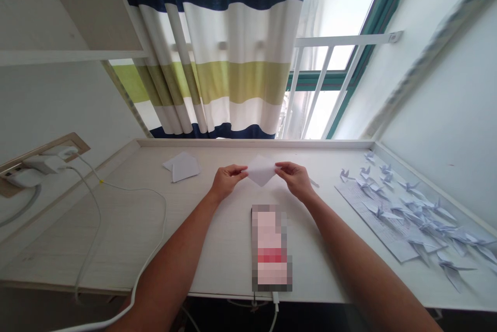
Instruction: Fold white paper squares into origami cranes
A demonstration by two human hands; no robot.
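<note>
From the head camera, our left hand [229, 182] and right hand [295, 179] are apart, with a white paper square [260, 170] held between them above the middle of the white desk [252, 143]. Each hand pinches one corner between thumb and fingers, so the square hangs as a diamond with one point downward. To do this well, we judge that both pinches should stay light and level, keeping the paper flat and free of stray creases. Beyond our left hand lies a loose stack of paper squares [182, 167]. Below our hands sits a phone [271, 248], its face blurred out. To the right, paper cranes [446, 267] spread across and around a printed sheet [373, 220]. We can make out no box or tray; that printed sheet comes closest to a holder, with several cranes resting on it. At the far left, a wall socket [66, 153] holds a white charger [44, 164], and its white cable [132, 187] trails across the desk.
</note>
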